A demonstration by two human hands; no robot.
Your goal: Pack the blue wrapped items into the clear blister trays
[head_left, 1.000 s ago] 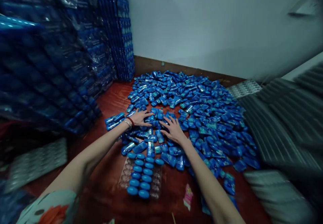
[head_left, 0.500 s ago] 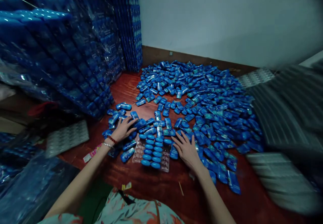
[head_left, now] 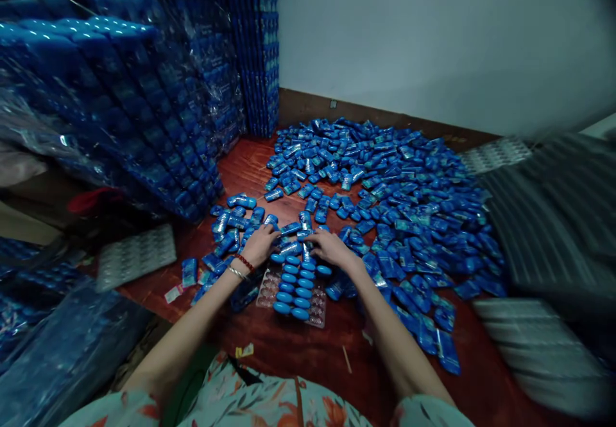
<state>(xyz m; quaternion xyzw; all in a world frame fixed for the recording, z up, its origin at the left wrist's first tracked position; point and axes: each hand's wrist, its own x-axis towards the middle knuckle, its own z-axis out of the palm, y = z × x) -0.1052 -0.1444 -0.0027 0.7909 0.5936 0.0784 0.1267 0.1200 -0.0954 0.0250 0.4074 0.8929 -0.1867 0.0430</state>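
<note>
Two hands work at the far end of a clear tray [head_left: 315, 311] lying on the red-brown floor [head_left: 289, 350], close in front of the person. Tray holds rows of blue capsules [head_left: 294, 286] seated in its pockets, likely so each one stays put and lines up; pockets along its left and right edges look unfilled.

L hand [head_left: 258, 245], w/ red bead bracelet and a thin bangle at the wrist, rests fingers curled over loose capsules just past the tray's far-left corner. Fingers narrow; looks like it's pinching a capsule but can't tell for sure, too small and dark.

R hand [head_left: 330, 248] sits palm down at the tray's far-right corner, fingers pointing left toward the L hand, tips nearly meeting it above the top row. Fingers fairly close together, flat-ish; whether it holds a capsule is hidden under the palm.

So tray lies just below both hands, toward the person, top rows touching or right under the fingertips.

Big loose pile of blue packs [head_left: 409, 209] spreads over the floor from beyond the hands out to the right and far wall, within reach, prob. as feed stock. Smaller scatter left of L hand.

Left side: tall stacks of filled trays in plastic wrap [head_left: 144, 106]. Empty clear trays [head_left: 135, 253] lie on the floor's left side, well apart from the hands. Grey ribbed stacks [head_left: 553, 221] on the right, blurred. Floral sleeve [head_left: 269, 401] at the bottom edge.
</note>
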